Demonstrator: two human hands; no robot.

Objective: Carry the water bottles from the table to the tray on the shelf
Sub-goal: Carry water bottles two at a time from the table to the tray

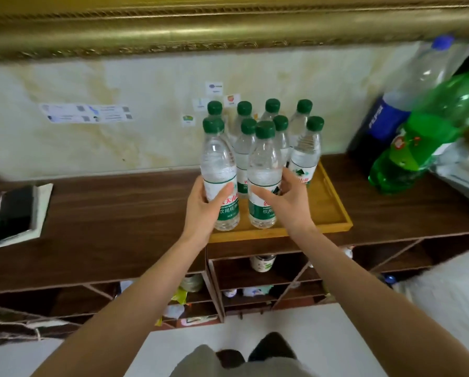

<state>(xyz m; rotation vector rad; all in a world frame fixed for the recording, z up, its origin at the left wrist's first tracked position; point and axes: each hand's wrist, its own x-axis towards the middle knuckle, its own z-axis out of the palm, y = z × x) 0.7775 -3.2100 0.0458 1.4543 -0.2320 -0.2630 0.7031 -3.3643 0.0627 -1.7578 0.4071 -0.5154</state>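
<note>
A wooden tray (333,210) lies on the dark wooden shelf top (105,213). Several clear water bottles with green caps (274,115) stand upright on its far half. My left hand (203,205) grips one green-capped water bottle (219,172) at its label, over the tray's front left corner. My right hand (290,200) grips a second water bottle (263,170) beside it, over the tray's front part. Both held bottles are upright; whether their bases touch the tray I cannot tell.
A large blue-labelled cola bottle (385,118) and a large green soda bottle (423,137) stand right of the tray. A dark phone (16,213) lies on white paper at the left. A gold frame (200,28) hangs above. Open cubbies (260,273) with small items sit below.
</note>
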